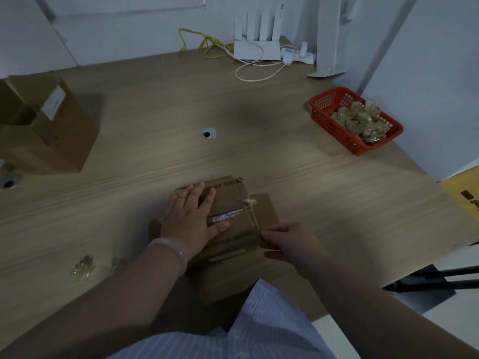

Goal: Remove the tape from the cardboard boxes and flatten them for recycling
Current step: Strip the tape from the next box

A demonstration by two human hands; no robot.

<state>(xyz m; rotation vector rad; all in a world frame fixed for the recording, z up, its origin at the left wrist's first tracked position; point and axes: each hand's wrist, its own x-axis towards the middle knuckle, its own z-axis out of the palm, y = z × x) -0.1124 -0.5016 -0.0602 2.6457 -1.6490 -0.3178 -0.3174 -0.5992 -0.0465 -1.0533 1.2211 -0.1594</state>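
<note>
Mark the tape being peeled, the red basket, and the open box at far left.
tape [230, 216]: head view, shiny flat stretch.
red basket [333, 128]: head view, near-left wall.
open box [72, 130]: head view, right side wall.

the person is wearing a garment [259, 330] of pale blue cloth with fine white stripes, showing along the lower edge of the view. the left hand [190, 218] is wearing a smooth, pale, translucent bangle [169, 251] round its wrist. both forearms [124, 288] are showing bare throughout.
</note>
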